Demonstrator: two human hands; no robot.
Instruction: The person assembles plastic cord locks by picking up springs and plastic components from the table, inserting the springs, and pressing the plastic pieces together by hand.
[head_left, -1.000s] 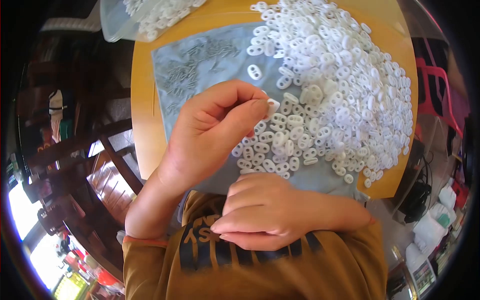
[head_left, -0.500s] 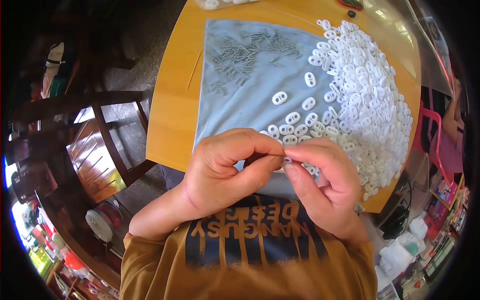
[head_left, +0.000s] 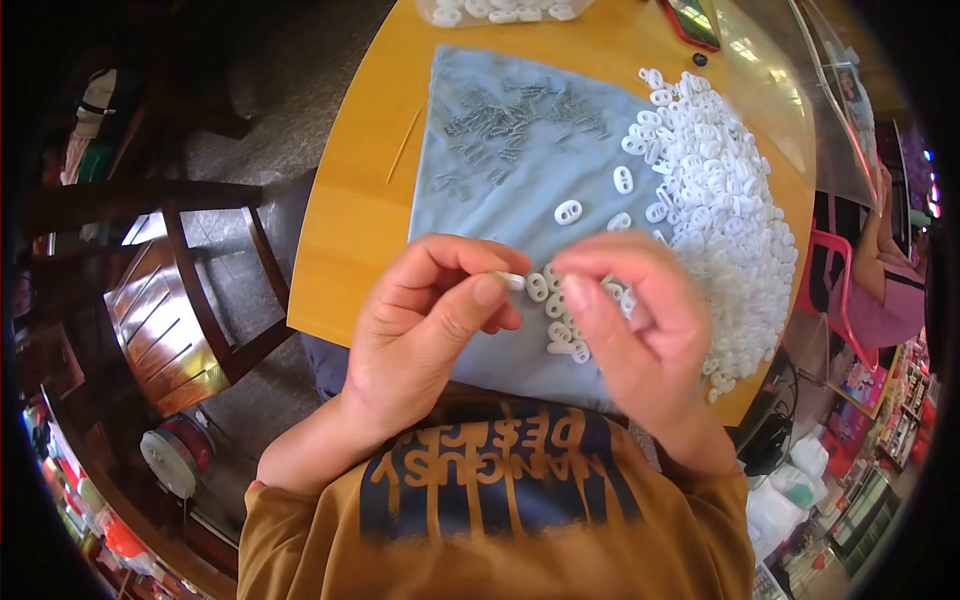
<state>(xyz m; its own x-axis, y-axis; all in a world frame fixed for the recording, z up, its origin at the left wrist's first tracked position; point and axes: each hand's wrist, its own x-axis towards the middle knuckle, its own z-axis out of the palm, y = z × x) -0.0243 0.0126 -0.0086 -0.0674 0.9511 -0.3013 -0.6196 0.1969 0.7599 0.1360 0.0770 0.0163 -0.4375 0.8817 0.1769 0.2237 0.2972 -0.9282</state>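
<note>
- Pinching a white piece [head_left: 515, 282] by one end between thumb and forefinger of the left hand [head_left: 410, 330] — above the near part of a blue-gray cloth [head_left: 520, 205], before the chest.
- Holding the right hand [head_left: 650, 325] near the piece, apart from it, with thumb and forefinger only narrowly spread — too blurred to tell of anything between them.
- Showing loose pieces [head_left: 556, 305] clustered on the cloth between and behind the hands, with a few set apart farther off.
- Facing a big white pile [head_left: 725, 190] to the right, reaching past the cloth onto the yellow table [head_left: 350, 230].
- Showing springs [head_left: 500, 125] strewn over the cloth's far part, a thin stick [head_left: 403, 145] to its left and a phone [head_left: 690, 22] at far right.
</note>
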